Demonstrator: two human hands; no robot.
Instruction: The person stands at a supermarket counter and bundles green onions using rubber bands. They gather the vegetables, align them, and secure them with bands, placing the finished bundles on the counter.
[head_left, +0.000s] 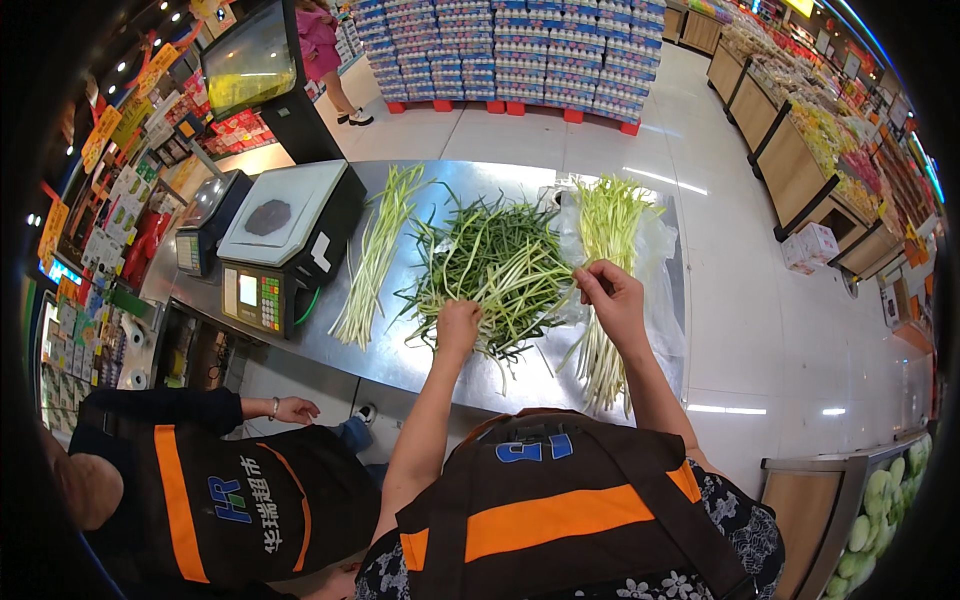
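A tangled heap of long green stalks, probably garlic chives or sprouts (495, 255), lies on the metal table (405, 367). My left hand (458, 324) is at the near edge of this heap, its fingers closed on pale stalks. Thumb and fingertips of my right hand (609, 289) pinch the end of a thin stalk at the heap's right side. Under and beside the right hand, a bundle of pale yellow-green stalks (609, 217) rests partly on a clear plastic bag (656, 262). Another loose bundle of pale stalks (382, 255) lies on the left.
A weighing scale (281, 214) with a keypad stands left of the stalks, with a smaller scale (214, 202) beyond. A co-worker in an apron (225, 495) stands close at my left. Stacked bottle packs (510, 52) and another person (322, 45) are across the aisle.
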